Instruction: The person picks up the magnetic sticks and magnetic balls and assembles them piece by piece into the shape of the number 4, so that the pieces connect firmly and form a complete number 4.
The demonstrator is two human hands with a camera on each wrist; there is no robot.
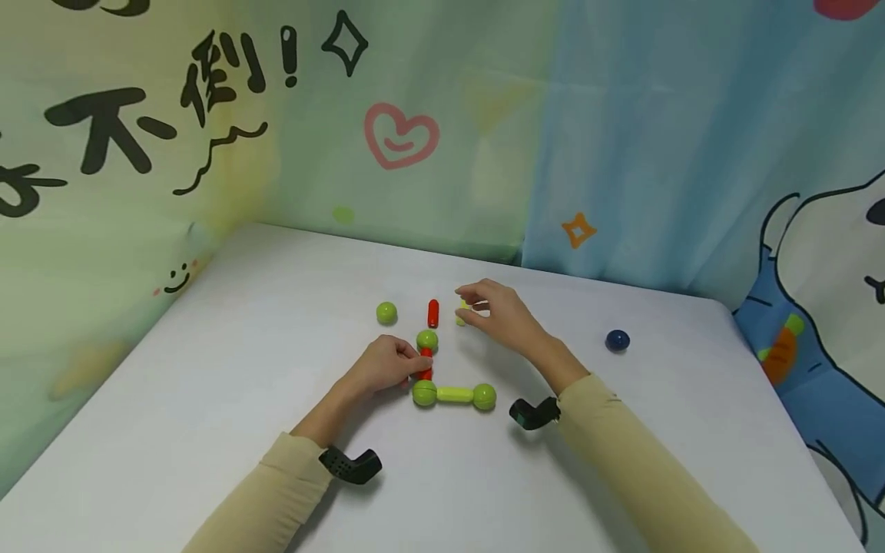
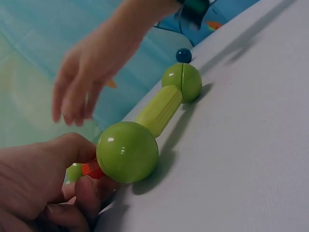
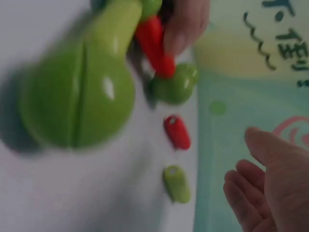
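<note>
Left-hand grip [image 1: 384, 363] pinches the red rod [image 3: 153, 46] at the corner ball's [image 1: 425, 393] 12 o'clock, while right-hand grip [image 1: 503, 312], parted and empty, has the loose lime rod [image 3: 177, 184] at its 9 o'clock, which a fingertip brush could send rolling.

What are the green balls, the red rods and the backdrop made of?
The green balls look like hard, glossy plastic: sharp highlights, and a seam around at least one. The red rods seem plastic too, judging by even colour and slight shine, though painted wood isn't ruled out. The backdrop looks like matte printed fabric, hanging in soft folds.
</note>
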